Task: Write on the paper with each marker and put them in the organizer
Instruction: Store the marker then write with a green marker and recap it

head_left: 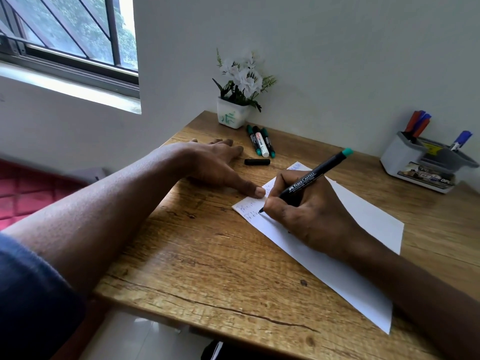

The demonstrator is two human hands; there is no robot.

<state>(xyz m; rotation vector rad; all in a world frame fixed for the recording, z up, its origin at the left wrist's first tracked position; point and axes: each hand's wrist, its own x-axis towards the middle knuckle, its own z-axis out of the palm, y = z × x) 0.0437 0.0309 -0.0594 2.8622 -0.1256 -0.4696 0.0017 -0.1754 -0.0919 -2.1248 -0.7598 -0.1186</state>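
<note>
My right hand (309, 216) grips a black marker with a green end (317, 175), its tip touching the white paper (363, 222) near faint lines of writing at the sheet's left edge. My left hand (215, 165) lies flat on the wooden desk (194, 255), fingers straight, thumb pressing the paper's left corner. A black cap (257, 161) lies loose on the desk just past my left hand. Three more markers (261, 141) lie side by side behind it. The grey and white organizer (405, 158) stands at the far right, with red and blue markers upright in it.
A white pot of white artificial flowers (235, 113) stands at the back of the desk against the wall. A window is at the upper left. The desk's front edge runs just below my forearms, and a red cushion (28, 190) lies to the left.
</note>
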